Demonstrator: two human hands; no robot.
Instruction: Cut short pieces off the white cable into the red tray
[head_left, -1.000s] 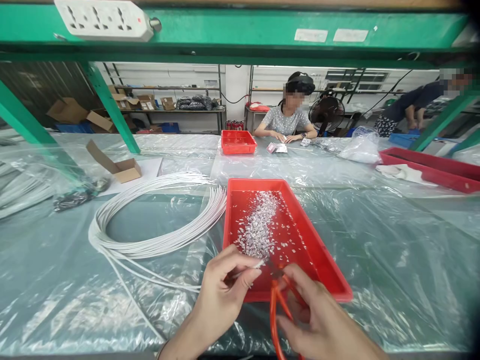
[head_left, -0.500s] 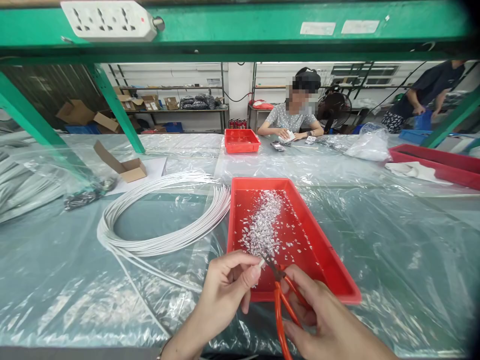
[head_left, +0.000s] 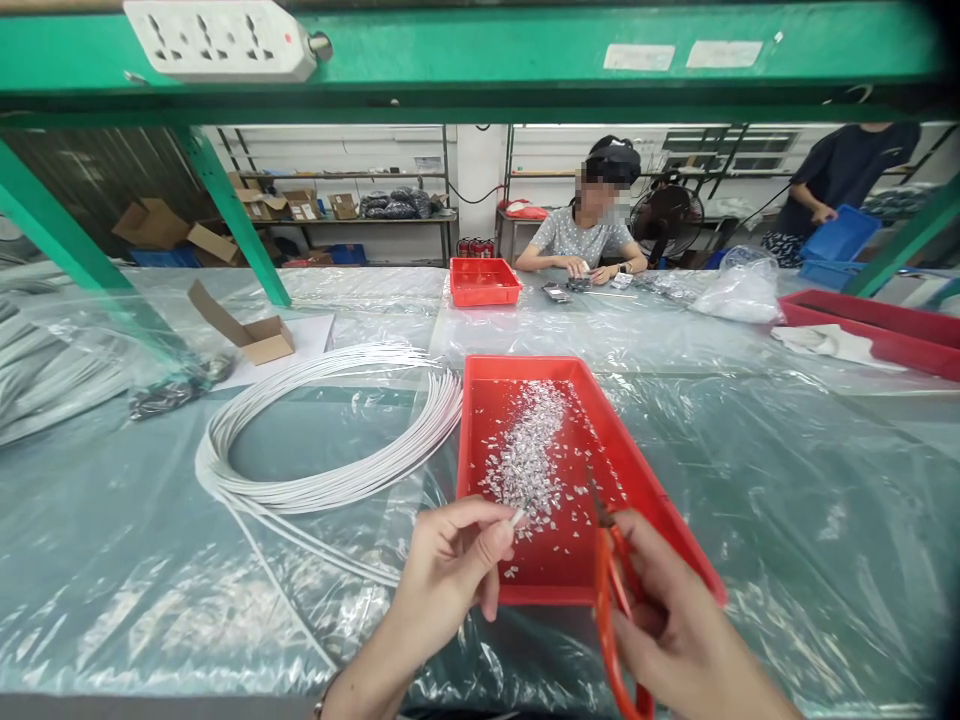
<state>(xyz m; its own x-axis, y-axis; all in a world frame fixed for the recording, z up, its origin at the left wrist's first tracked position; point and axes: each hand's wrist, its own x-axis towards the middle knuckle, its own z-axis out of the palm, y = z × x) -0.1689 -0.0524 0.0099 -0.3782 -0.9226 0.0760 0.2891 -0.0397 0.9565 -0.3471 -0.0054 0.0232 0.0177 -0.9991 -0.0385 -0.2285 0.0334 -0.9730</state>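
Pinched between the thumb and fingers of my left hand (head_left: pixel 457 560) is the end of a white cable (head_left: pixel 517 517), over the near left part of a red tray (head_left: pixel 645 480). Small silvery scraps (head_left: pixel 529 450) are strewn along the tray floor. My right hand (head_left: pixel 675 610) is wrapped round the orange handles of a pair of scissors (head_left: pixel 609 580). Their dark blades point away from me over the tray, apart from the cable end. Left of the tray lies a large coil of white cable (head_left: pixel 247 480), with loose strands trailing toward me.
A green beam (head_left: pixel 465 60) with a white power strip (head_left: pixel 221 38) crosses above the table. Farther back are an open cardboard box (head_left: pixel 262 340), a smaller red tray (head_left: pixel 485 290) and a long red bin (head_left: pixel 885 330). A seated person (head_left: pixel 577 240) works across the table; another stands at right.
My right hand has drawn the scissors to the right, off the cable end. My left hand has shifted slightly left, still pinching the cable. At back right, the standing person has lifted a blue bin.
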